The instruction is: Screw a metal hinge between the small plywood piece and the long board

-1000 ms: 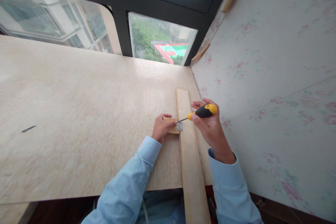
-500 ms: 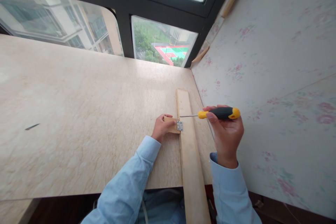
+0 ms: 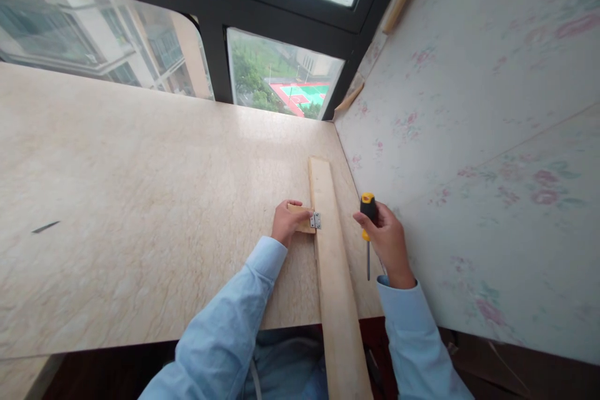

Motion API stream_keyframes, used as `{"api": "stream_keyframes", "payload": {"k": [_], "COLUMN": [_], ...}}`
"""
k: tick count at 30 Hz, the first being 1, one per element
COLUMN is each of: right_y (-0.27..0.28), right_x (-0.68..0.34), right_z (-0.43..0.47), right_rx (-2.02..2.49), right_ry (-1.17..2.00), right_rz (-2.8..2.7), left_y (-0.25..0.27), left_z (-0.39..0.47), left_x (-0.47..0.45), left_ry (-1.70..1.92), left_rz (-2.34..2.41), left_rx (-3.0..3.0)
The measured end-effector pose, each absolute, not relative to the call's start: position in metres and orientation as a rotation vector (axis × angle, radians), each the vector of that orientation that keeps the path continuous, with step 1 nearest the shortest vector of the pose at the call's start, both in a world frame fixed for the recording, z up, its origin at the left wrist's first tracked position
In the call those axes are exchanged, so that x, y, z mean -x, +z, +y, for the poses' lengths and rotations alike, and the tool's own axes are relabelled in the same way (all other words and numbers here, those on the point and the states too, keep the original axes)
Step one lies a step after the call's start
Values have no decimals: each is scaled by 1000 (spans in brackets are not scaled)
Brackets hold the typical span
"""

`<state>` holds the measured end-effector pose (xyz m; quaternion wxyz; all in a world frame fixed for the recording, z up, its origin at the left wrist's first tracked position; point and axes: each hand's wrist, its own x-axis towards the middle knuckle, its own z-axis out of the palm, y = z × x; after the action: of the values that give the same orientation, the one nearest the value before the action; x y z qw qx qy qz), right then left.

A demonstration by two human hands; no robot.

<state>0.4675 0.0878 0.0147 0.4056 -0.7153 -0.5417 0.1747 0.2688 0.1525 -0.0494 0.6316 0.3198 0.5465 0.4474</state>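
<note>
My left hand (image 3: 289, 222) is closed on a small wooden block (image 3: 307, 228), thumb on top beside the hinge. The silver metal hinge (image 3: 315, 220) spans the joint between that block and a long wooden board (image 3: 335, 275). The board lies on the stone sill, its near end jutting over the front edge. To the right of the board, my right hand (image 3: 387, 237) grips a yellow and black screwdriver (image 3: 368, 207) by its handle. The screwdriver stands nearly upright with the shaft pointing down toward me, apart from the hinge.
A pale marbled sill (image 3: 140, 200) stretches far to the left, with a thin dark blade-like strip (image 3: 45, 227) on it. Dark-framed windows (image 3: 285, 72) rise behind. The floral-papered wall (image 3: 469, 137) stands close on the right.
The screwdriver has turned from lying level, tip over the board near the hinge, to pointing downward. My right hand has drawn slightly left and rotated. My left hand keeps its hold on the block.
</note>
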Motion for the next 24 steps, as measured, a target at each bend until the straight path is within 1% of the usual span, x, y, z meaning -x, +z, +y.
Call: {"api": "stream_keyframes", "payload": {"k": [6, 9, 17, 22, 24], "right_y": [-14, -24, -39, -35, -28], "right_x": [-471, -475, -480, -477, -473], "right_z": [94, 96, 103, 101, 100], "right_rx": [2073, 2133, 1924, 1863, 1920], "right_ry": [480, 454, 221, 170, 125], "right_rz": [-1526, -1568, -1620, -1605, -1634], "left_y": [-49, -49, -52, -56, -59], "left_z": [155, 156, 157, 154, 152], "left_x": [-271, -272, -274, -277, -279], "left_ry": [1032, 1035, 1052, 1096, 1101], "left_rz": [1251, 1239, 1243, 1270, 1260], "left_rx": [-719, -703, -669, -648, -637]}}
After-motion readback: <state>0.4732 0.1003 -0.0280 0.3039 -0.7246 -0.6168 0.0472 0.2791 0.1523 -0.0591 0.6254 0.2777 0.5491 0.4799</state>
